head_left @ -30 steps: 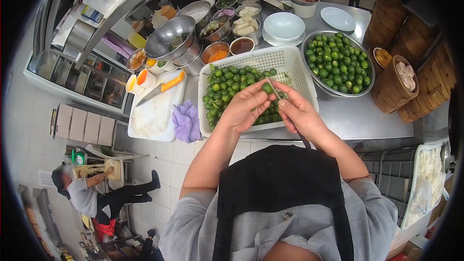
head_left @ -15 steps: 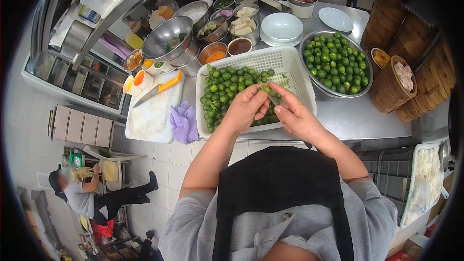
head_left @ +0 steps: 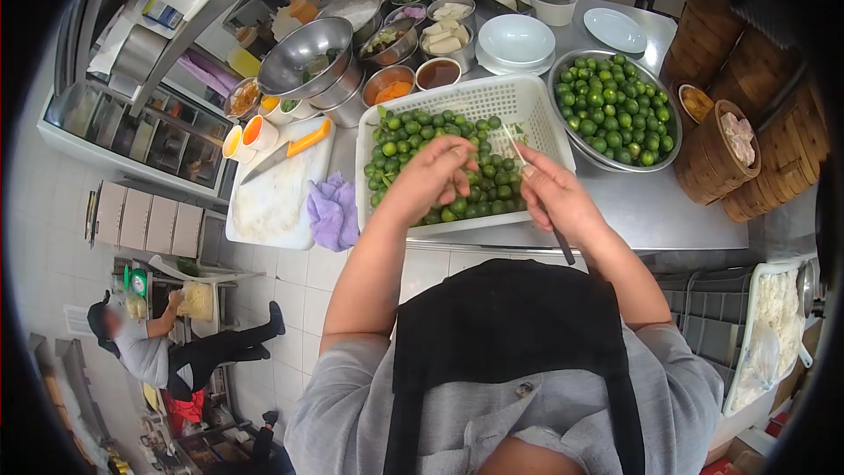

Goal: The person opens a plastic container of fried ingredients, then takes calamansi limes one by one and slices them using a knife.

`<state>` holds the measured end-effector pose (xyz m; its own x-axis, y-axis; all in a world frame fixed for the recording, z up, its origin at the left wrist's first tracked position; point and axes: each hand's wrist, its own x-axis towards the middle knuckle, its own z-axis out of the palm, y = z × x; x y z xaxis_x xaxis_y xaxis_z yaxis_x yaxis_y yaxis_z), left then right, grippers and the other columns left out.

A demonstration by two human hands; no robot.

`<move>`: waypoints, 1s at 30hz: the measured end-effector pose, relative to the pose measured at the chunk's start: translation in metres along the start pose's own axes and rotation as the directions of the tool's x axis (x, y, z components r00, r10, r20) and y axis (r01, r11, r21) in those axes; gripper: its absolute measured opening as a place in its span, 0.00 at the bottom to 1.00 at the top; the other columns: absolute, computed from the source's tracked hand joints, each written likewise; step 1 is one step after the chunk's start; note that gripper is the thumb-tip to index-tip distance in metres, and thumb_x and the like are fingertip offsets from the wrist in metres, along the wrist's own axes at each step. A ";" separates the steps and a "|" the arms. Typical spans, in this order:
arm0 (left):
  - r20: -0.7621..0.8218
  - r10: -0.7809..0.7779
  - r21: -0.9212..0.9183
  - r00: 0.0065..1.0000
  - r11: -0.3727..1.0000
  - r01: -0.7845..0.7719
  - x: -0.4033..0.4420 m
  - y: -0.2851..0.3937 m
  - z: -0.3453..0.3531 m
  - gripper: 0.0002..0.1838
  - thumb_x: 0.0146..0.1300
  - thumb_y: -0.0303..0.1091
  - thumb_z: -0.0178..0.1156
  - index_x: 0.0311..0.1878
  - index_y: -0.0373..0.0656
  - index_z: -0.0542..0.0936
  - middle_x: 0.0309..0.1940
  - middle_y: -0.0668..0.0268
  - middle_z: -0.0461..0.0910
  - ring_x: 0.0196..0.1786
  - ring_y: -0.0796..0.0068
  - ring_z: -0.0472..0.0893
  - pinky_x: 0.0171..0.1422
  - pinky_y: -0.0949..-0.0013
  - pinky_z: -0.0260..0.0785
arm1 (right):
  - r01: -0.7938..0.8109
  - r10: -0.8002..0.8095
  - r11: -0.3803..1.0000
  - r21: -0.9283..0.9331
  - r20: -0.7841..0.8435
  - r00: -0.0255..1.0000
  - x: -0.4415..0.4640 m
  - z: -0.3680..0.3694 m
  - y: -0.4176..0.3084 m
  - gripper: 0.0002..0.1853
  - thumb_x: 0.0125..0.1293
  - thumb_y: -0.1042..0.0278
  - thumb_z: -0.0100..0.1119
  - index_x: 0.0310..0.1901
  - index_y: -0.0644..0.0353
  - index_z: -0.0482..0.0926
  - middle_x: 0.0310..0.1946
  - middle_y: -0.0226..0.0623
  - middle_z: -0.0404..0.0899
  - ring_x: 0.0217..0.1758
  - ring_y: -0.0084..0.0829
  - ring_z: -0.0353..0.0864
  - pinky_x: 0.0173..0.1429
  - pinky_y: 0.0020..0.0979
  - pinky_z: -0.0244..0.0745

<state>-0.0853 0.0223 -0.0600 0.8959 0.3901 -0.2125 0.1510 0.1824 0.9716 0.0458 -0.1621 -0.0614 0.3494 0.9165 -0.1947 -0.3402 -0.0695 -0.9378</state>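
My right hand (head_left: 561,198) grips a small knife (head_left: 564,246) by its dark handle, its thin blade pointing up and away over the basket. To the left, my left hand (head_left: 432,178) hovers above the green limes (head_left: 479,185), fingers loosely bent and apart, slightly blurred; I make out nothing between them. These limes fill much of a white perforated plastic basket (head_left: 549,114) on the steel counter. Right of it, a metal bowl (head_left: 673,136) is heaped with more green limes (head_left: 611,105).
A cutting board (head_left: 277,211) bears a yellow-handled knife (head_left: 309,138), beside a purple cloth (head_left: 332,211). Metal bowls (head_left: 303,57) of ingredients and white dishes (head_left: 517,40) stand behind. Bamboo steamers (head_left: 716,158) line the right side. Another person (head_left: 149,343) sits at lower left.
My hands have parted: the left has moved left and down over the limes, the right slightly right and down with the knife. The green piece between them is no longer visible.
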 end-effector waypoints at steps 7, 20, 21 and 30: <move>0.048 0.087 0.880 0.995 0.467 -0.084 0.024 -0.007 -0.011 0.14 0.58 0.36 0.62 0.46 0.42 0.80 0.40 0.59 0.75 0.44 0.65 0.77 0.47 0.65 0.69 | -0.032 0.033 0.982 -0.186 -0.002 0.999 -0.010 -0.007 -0.001 0.26 0.72 0.67 0.40 0.71 0.52 0.54 0.24 0.27 0.65 0.14 0.16 0.61 0.17 0.19 0.57; 0.278 0.045 -0.174 0.960 0.985 0.004 -0.002 0.013 0.007 0.23 0.66 0.34 0.58 0.62 0.37 0.68 0.49 0.61 0.77 0.38 0.84 0.76 0.27 0.86 0.57 | 0.099 -0.110 0.989 0.108 0.110 0.988 -0.017 0.009 0.000 0.26 0.73 0.65 0.41 0.71 0.54 0.53 0.22 0.26 0.63 0.17 0.16 0.60 0.20 0.18 0.57; 0.260 0.068 -0.274 0.963 0.962 0.006 -0.003 0.009 0.011 0.23 0.66 0.34 0.57 0.62 0.38 0.68 0.49 0.61 0.77 0.38 0.84 0.76 0.27 0.86 0.58 | 0.121 -0.134 0.986 0.113 0.114 0.984 -0.017 0.011 -0.001 0.26 0.73 0.66 0.41 0.71 0.53 0.52 0.21 0.25 0.62 0.17 0.15 0.60 0.20 0.17 0.57; 0.120 0.061 -0.390 0.991 0.921 -0.009 -0.015 -0.002 0.034 0.23 0.67 0.36 0.57 0.62 0.40 0.69 0.41 0.71 0.77 0.40 0.83 0.75 0.32 0.82 0.60 | 0.276 -0.268 0.957 -0.089 0.092 0.959 -0.016 0.019 0.006 0.28 0.71 0.74 0.45 0.71 0.55 0.55 0.26 0.21 0.64 0.24 0.11 0.60 0.28 0.15 0.58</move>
<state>-0.0848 -0.0150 -0.0552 0.9471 0.2892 -0.1389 -0.0321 0.5163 0.8558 0.0220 -0.1694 -0.0583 0.3458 0.9339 0.0910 -0.1518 0.1514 -0.9767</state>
